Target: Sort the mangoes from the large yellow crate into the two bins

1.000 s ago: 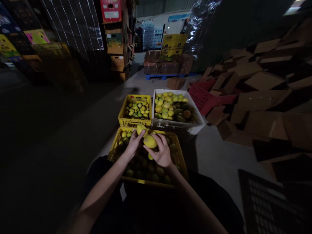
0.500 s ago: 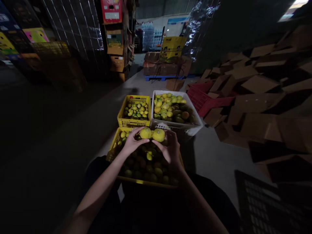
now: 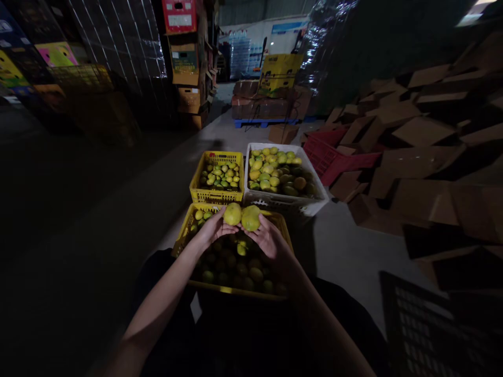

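Observation:
My left hand (image 3: 212, 230) holds a yellow-green round fruit (image 3: 232, 213) over the far end of the near yellow crate (image 3: 184, 238). Beside it my right hand (image 3: 267, 240) holds a second such fruit (image 3: 250, 218); the two fruits touch. The near crate is full of several dark green and yellow fruits. Behind it a smaller yellow crate (image 3: 215, 196) stands at the left and a white crate (image 3: 283, 201) at the right, both holding several fruits.
A red crate (image 3: 328, 157) lies tipped beside the white crate. Flattened cardboard boxes (image 3: 424, 152) are heaped on the right. Stacked cartons (image 3: 184, 63) and a blue pallet (image 3: 263, 122) with boxes stand at the back. A dark crate (image 3: 432, 324) sits at lower right.
Both hands rose from the near crate with one fruit each, brought them side by side, and turned palms upward; the fruits now sit slightly lower and touch.

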`<state>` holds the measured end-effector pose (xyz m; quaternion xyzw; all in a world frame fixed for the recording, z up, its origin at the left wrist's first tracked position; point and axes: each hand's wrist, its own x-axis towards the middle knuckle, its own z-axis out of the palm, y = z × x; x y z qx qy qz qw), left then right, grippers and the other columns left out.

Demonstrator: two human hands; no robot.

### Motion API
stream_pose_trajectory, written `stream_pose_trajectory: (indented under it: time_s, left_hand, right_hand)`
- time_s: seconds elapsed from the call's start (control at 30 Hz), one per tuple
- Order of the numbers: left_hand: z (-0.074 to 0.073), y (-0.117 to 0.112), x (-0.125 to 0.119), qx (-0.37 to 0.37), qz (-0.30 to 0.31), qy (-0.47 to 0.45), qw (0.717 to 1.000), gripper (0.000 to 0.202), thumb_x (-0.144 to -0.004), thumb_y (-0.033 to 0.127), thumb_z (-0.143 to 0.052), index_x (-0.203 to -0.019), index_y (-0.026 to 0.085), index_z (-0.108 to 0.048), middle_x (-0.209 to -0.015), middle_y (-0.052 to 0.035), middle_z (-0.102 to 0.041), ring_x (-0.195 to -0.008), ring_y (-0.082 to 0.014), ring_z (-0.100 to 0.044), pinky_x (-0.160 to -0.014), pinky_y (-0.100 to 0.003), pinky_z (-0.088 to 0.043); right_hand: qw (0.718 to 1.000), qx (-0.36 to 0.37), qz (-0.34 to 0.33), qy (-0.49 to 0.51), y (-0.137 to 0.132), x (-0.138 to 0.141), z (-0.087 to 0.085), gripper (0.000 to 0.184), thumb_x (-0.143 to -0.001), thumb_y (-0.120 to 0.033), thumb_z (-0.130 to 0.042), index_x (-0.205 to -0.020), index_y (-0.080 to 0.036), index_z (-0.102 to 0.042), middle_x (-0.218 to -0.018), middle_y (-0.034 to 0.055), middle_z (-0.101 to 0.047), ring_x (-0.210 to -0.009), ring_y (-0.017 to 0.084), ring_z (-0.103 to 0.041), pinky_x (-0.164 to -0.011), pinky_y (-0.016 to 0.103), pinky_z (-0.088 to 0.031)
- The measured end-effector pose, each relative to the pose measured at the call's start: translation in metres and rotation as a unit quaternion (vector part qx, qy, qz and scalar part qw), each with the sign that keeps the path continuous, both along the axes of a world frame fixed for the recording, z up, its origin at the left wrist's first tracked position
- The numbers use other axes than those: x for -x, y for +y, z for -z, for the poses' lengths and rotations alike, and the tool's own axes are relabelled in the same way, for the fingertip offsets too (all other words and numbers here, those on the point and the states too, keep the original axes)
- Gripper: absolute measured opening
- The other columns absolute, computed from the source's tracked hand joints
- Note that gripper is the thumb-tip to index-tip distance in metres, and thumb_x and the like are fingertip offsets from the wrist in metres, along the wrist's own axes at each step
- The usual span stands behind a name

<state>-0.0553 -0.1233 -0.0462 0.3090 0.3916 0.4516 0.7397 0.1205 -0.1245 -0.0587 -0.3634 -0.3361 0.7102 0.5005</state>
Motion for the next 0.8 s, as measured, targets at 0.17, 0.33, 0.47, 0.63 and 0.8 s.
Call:
stream_pose_trajectory:
  time_s: [0.17,0.33,0.47,0.63,0.8]
  left_hand:
    - [-0.006,-0.002,0.002,0.048,-0.052,-0.113,0.991,0.021,-0.086,0.025,-0.050,-0.098,0.014,-0.063,-0.094,-0.0091,-0.070,-0.079,-0.0179,-0.068,-0.079,-0.033,-0.056]
    - [-0.009,-0.006,0.004,0.066,-0.042,-0.112,0.991,0.026,-0.087,0.033,-0.049,-0.096,0.013,-0.064,-0.081,-0.0076,-0.069,-0.059,-0.0122,-0.063,-0.059,-0.025,-0.055]
    - [-0.008,-0.008,0.004,0.065,-0.010,-0.082,0.994,0.039,-0.090,0.040,-0.043,-0.093,0.008,-0.064,-0.064,-0.0090,-0.067,-0.047,-0.0108,-0.058,-0.047,-0.019,-0.049]
    - [-0.005,-0.014,-0.004,0.046,0.034,-0.047,0.997,0.047,-0.093,0.042,-0.036,-0.094,0.005,-0.065,-0.064,-0.0121,-0.068,-0.042,-0.0121,-0.058,-0.040,-0.019,-0.047]
    - [-0.006,-0.014,-0.007,0.108,-0.036,-0.057,0.992,0.038,-0.092,0.040,-0.043,-0.094,0.008,-0.062,-0.068,-0.0079,-0.068,-0.042,-0.0126,-0.060,-0.042,-0.023,-0.052]
  right_hand:
    - [0.998,-0.058,-0.007,-0.036,0.001,-0.002,0.003,0.034,-0.067,-0.051,-0.067,-0.089,-0.026,-0.060,-0.086,0.0037,-0.071,-0.081,0.023,-0.067,-0.077,0.046,-0.053]
    - [0.999,-0.001,-0.050,-0.017,-0.002,-0.002,0.001,0.045,-0.068,-0.063,-0.062,-0.088,-0.024,-0.061,-0.076,0.0033,-0.068,-0.064,0.019,-0.062,-0.062,0.036,-0.050]
    - [0.998,0.012,-0.023,0.054,-0.004,0.002,-0.003,0.047,-0.075,-0.069,-0.048,-0.082,-0.024,-0.060,-0.070,-0.0001,-0.064,-0.048,0.013,-0.048,-0.049,0.028,-0.040]
    - [0.998,-0.026,-0.003,0.060,-0.002,0.007,-0.003,0.051,-0.078,-0.071,-0.041,-0.083,-0.024,-0.060,-0.072,0.0001,-0.063,-0.047,0.012,-0.045,-0.048,0.028,-0.038]
    - [1.000,0.000,-0.024,0.016,-0.001,0.011,0.000,0.053,-0.076,-0.074,-0.041,-0.074,-0.024,-0.058,-0.062,0.0020,-0.062,-0.045,0.015,-0.047,-0.042,0.028,-0.035]
